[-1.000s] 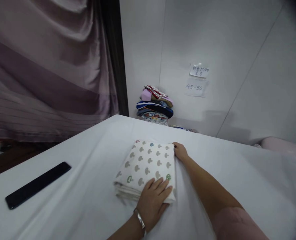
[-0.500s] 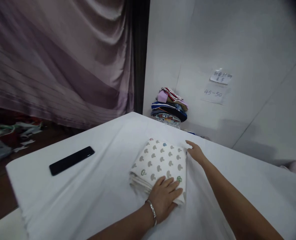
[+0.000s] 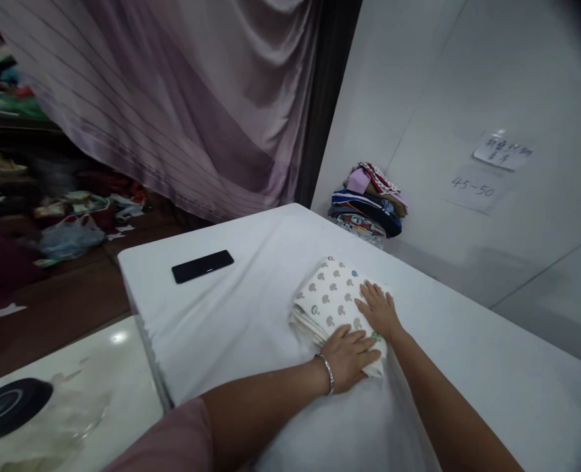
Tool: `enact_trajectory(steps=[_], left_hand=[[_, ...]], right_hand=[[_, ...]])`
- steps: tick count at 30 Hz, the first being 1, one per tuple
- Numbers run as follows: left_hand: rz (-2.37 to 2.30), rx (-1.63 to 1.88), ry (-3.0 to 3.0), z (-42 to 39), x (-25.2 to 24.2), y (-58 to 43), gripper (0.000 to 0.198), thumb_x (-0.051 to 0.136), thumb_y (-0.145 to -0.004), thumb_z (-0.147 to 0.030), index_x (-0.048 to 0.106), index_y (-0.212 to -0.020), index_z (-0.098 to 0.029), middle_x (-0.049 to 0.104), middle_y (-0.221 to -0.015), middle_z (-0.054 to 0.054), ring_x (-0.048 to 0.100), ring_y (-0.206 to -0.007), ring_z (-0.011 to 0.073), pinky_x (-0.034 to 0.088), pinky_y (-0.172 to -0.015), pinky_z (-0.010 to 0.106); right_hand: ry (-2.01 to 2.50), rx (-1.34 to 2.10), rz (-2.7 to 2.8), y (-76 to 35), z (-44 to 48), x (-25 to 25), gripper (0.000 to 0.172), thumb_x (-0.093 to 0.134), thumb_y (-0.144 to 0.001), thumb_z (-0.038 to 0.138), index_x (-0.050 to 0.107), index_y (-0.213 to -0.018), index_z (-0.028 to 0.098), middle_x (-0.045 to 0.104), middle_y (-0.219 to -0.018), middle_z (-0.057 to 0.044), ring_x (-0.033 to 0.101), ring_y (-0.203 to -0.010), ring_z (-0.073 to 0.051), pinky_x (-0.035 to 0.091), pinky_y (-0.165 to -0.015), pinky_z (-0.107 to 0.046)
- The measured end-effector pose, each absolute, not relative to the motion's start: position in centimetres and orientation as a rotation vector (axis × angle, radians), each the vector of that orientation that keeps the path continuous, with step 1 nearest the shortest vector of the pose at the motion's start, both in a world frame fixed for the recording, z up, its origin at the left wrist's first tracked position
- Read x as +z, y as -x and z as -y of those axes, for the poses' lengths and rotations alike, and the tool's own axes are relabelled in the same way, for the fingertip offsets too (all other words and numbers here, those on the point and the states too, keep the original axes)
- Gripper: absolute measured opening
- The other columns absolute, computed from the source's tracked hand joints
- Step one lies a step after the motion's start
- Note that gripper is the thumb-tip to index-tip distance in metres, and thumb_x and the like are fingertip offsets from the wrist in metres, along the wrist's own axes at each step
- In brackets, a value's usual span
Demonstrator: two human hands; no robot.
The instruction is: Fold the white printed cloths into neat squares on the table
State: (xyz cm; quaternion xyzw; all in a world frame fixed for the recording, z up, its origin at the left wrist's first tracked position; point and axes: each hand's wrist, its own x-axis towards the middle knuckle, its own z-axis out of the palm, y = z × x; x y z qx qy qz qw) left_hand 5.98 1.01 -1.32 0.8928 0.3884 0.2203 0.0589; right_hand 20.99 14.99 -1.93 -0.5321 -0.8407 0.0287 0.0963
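A folded white cloth (image 3: 337, 292) printed with grey mushroom shapes, a few of them green or blue, lies on the white-covered table (image 3: 251, 282). Its layers show along the left edge. My left hand (image 3: 349, 357), with a silver bracelet at the wrist, rests flat on the near end of the cloth, fingers spread. On the cloth's right side lies my right hand (image 3: 379, 311), also flat with fingers apart. Both palms touch the top layer, and neither hand grips it.
A black phone (image 3: 202, 266) lies on the table's left part. Beyond the far right edge stands a stack of folded fabrics (image 3: 366, 203) by the wall. A pale surface with a dark round object (image 3: 12, 408) is at lower left. A mauve curtain (image 3: 211, 98) hangs behind.
My right hand has come from beside the cloth onto its right side. My left hand stays on the near end. The view has turned left, showing more floor and the pale surface.
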Motion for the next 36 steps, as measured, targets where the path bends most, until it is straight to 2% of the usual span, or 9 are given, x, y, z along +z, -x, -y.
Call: enact_trajectory(steps=[4, 8, 13, 17, 21, 23, 26, 31, 36], left_hand=[[-1.101, 0.784, -2.661, -0.7, -0.9, -5.7, 0.047, 0.051, -0.081, -0.036, 0.043, -0.125, -0.024, 0.050, -0.129, 0.003, 0.040, -0.120, 0.0198, 0.024, -0.102, 0.040], [-1.032, 1.021, -2.617, -1.0, 0.1, -4.5, 0.035, 0.048, -0.082, -0.031, 0.052, -0.115, -0.022, 0.054, -0.125, 0.003, 0.047, -0.113, 0.0174, 0.026, -0.102, 0.039], [-1.534, 1.313, -2.267, -2.8, 1.6, 0.0, 0.037, 0.046, -0.074, -0.011, 0.059, -0.107, -0.021, 0.054, -0.125, 0.006, 0.045, -0.115, 0.0197, 0.032, -0.100, 0.040], [-1.939, 1.133, -1.761, -3.5, 1.4, 4.2, 0.035, 0.054, -0.073, -0.021, 0.061, -0.107, -0.018, 0.053, -0.123, 0.008, 0.046, -0.114, 0.0214, 0.034, -0.100, 0.032], [-1.975, 1.009, -1.482, -3.4, 0.4, 5.7, 0.036, 0.055, -0.076, -0.038, 0.060, -0.106, -0.020, 0.063, -0.106, 0.005, 0.057, -0.095, 0.0184, 0.042, -0.083, 0.027], [-1.969, 1.006, -1.452, -3.4, 0.1, 5.6, 0.026, 0.054, -0.077, -0.033, 0.062, -0.097, -0.021, 0.066, -0.094, 0.002, 0.059, -0.086, 0.0160, 0.043, -0.076, 0.024], [-1.976, 1.022, -1.422, -3.3, -0.3, 5.1, 0.018, 0.054, -0.075, -0.025, 0.061, -0.091, -0.021, 0.066, -0.089, 0.000, 0.058, -0.082, 0.0137, 0.041, -0.071, 0.021], [-2.007, 0.980, -1.386, -3.1, -0.6, 4.8, 0.020, 0.056, -0.071, -0.022, 0.060, -0.090, -0.022, 0.063, -0.086, 0.000, 0.056, -0.078, 0.0144, 0.039, -0.066, 0.022], [-1.998, 0.963, -1.388, -2.9, -0.4, 5.0, 0.023, 0.057, -0.071, -0.021, 0.058, -0.094, -0.022, 0.060, -0.086, -0.001, 0.056, -0.076, 0.0127, 0.039, -0.064, 0.021]], right_hand=[[1.649, 0.290, 2.441, -21.4, -13.6, -0.8, 0.050, 0.035, -0.089, 0.042, 0.039, -0.134, 0.022, 0.028, -0.145, -0.006, 0.019, -0.135, -0.025, 0.015, -0.106, -0.052], [1.497, 0.394, 2.392, -22.5, -9.5, -0.5, 0.042, 0.032, -0.090, 0.038, 0.053, -0.123, 0.024, 0.044, -0.136, -0.006, 0.032, -0.130, -0.023, 0.024, -0.105, -0.048], [1.326, 0.309, 2.453, -23.8, -2.2, -1.1, 0.042, 0.037, -0.089, 0.042, 0.049, -0.126, 0.026, 0.048, -0.133, -0.005, 0.037, -0.127, -0.025, 0.024, -0.105, -0.051], [1.202, 0.062, 2.536, -23.9, 0.6, -1.9, 0.044, 0.039, -0.089, 0.032, 0.042, -0.133, 0.023, 0.044, -0.136, -0.007, 0.034, -0.128, -0.024, 0.027, -0.104, -0.049], [1.178, -0.154, 2.517, -23.5, 0.2, -2.7, 0.042, 0.036, -0.088, 0.019, 0.047, -0.129, 0.018, 0.050, -0.131, -0.009, 0.041, -0.124, -0.024, 0.032, -0.101, -0.047], [1.152, -0.214, 2.513, -23.6, -0.3, -2.8, 0.041, 0.035, -0.087, 0.015, 0.050, -0.126, 0.017, 0.053, -0.128, -0.009, 0.045, -0.120, -0.023, 0.033, -0.100, -0.045], [1.102, -0.263, 2.523, -24.3, -0.6, -3.0, 0.041, 0.033, -0.088, 0.012, 0.052, -0.123, 0.019, 0.057, -0.123, -0.007, 0.049, -0.117, -0.020, 0.031, -0.102, -0.044], [1.088, -0.286, 2.491, -25.3, -0.3, -4.0, 0.043, 0.033, -0.086, 0.011, 0.052, -0.124, 0.019, 0.056, -0.124, -0.007, 0.049, -0.118, -0.021, 0.037, -0.098, -0.043], [1.093, -0.295, 2.439, -25.1, 0.1, -4.9, 0.046, 0.033, -0.086, 0.009, 0.048, -0.128, 0.021, 0.054, -0.127, -0.005, 0.046, -0.120, -0.020, 0.037, -0.099, -0.043]])
